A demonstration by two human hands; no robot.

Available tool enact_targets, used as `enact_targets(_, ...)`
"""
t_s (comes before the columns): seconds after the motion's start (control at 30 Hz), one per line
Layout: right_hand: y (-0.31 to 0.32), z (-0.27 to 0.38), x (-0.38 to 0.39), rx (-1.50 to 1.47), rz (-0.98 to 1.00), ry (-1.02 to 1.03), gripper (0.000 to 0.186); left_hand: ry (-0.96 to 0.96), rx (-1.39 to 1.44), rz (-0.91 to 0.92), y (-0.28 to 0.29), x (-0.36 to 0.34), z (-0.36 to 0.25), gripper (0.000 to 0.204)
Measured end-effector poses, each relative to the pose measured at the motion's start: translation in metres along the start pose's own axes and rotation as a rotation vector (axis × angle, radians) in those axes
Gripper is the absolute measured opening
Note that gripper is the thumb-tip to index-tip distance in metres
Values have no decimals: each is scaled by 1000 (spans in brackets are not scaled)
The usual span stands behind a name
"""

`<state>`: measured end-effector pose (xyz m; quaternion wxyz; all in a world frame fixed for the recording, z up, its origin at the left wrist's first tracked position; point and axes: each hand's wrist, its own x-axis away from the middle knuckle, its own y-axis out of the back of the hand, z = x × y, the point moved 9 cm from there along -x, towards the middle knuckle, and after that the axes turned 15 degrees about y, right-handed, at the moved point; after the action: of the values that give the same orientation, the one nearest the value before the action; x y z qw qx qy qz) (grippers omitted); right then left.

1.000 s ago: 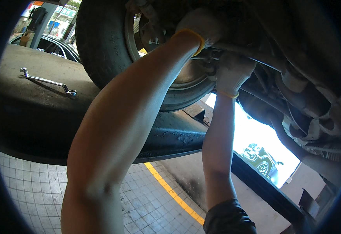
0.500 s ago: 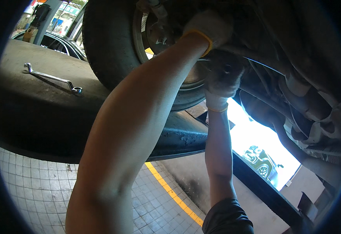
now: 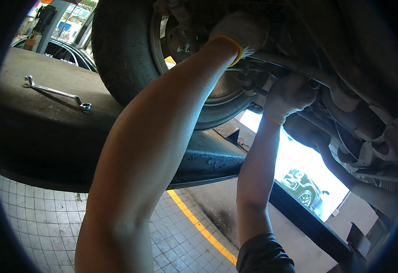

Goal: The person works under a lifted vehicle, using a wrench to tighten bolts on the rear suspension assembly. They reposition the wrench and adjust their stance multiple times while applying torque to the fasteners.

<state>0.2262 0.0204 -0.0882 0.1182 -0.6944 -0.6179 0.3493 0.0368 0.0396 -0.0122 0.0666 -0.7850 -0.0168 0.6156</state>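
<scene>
Both my hands are up under a raised vehicle, in white knit gloves. My left hand [image 3: 241, 32] reaches in behind the wheel at the top, its back toward me and its fingers hidden among dark parts. My right hand [image 3: 287, 98] is lower and farther right, below a long rod [image 3: 294, 66]. It is closed round a tool, of which only a dark round end [image 3: 313, 84] shows at the fingers. The tyre [image 3: 119, 59] stands left of my hands. On the ledge at the left lies a shiny double-ended ring spanner [image 3: 55, 92], apart from both hands.
A dark ledge [image 3: 49, 150] runs below the wheel. Exhaust and underbody parts [image 3: 358, 118] hang at the right. A bright panel [image 3: 308, 175] and a dark beam [image 3: 306, 223] stand lower right. Tiled floor [image 3: 44, 214] with a yellow line [image 3: 199, 227] lies below.
My right hand has moved right, away from the wheel and from my left hand, with the round-ended tool in it. My left hand has hardly moved. The view has shifted slightly.
</scene>
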Motion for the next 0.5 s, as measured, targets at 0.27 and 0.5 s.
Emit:
enact_targets(0.27,-15,9,-6,-46,56,86,38,-79,-79,-41,3,4,-5,25)
enact_targets(0.5,-21,9,-2,-106,37,-39,46,-152,-244,-9,6,14,-11,23)
